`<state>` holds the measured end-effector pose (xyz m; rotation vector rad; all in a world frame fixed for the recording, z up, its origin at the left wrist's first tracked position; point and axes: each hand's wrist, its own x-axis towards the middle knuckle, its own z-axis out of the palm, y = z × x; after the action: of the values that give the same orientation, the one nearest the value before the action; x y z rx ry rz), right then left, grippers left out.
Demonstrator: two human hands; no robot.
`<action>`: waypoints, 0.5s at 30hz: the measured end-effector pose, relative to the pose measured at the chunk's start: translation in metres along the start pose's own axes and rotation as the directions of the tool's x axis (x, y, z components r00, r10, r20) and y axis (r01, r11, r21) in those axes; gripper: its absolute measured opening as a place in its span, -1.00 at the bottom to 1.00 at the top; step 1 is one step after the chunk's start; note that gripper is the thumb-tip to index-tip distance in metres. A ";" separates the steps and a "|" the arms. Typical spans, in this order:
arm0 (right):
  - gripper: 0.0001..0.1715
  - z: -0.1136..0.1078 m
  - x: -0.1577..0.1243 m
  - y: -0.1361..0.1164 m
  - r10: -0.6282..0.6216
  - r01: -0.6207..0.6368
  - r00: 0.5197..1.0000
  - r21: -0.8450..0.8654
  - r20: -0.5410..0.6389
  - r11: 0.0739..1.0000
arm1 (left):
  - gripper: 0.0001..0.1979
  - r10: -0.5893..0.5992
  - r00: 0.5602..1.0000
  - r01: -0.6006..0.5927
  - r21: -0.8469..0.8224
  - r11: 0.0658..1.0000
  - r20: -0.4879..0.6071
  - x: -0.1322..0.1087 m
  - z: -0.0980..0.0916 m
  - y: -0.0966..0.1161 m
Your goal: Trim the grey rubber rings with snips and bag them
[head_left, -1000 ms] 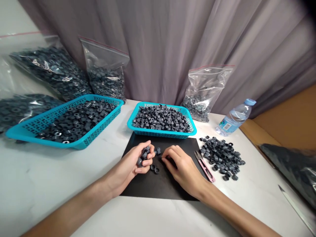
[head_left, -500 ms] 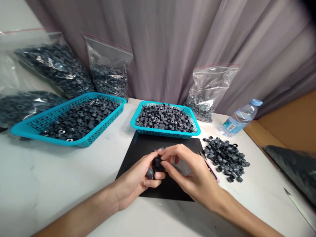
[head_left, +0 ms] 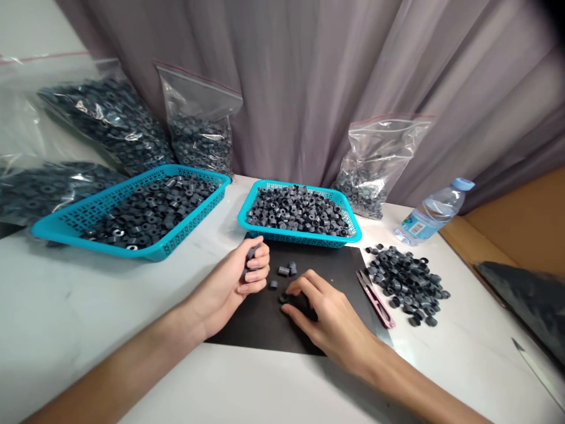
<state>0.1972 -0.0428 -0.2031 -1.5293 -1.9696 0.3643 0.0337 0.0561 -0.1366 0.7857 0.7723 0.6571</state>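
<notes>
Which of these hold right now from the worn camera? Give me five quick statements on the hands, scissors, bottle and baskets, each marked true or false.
1. The left hand holds gray pieces. True.
2. The right hand is holding the scissors. False: it is over the black mat, its thumb and finger at a small dark ring.
3. The scissors lie between the right hand and the loose pile. True.
4. The bottle stands between the two baskets. False: it stands right of the middle basket, beyond the loose pile.
5. The left basket and the middle basket both hold gray pieces. True.
</notes>
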 end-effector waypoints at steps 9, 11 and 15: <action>-0.91 -0.017 0.006 0.001 0.024 -0.021 0.999 0.103 -0.034 0.994 | -0.64 -0.054 0.998 0.052 0.038 0.998 0.029 -0.003 0.007 -0.020; -0.94 -0.033 0.007 -0.006 0.062 -0.041 0.993 0.189 -0.104 0.981 | -0.66 -0.080 0.996 0.079 0.013 0.997 0.037 -0.004 0.006 -0.025; -0.91 -0.060 0.009 -0.024 0.066 -0.003 0.967 0.247 -0.245 0.969 | -0.69 -0.155 0.985 0.158 -0.036 0.987 0.077 -0.009 0.005 -0.037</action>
<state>0.2143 -0.0504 -0.1410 -1.3794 -1.6373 0.3910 0.0410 0.0273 -0.1608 0.7000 0.7421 0.4990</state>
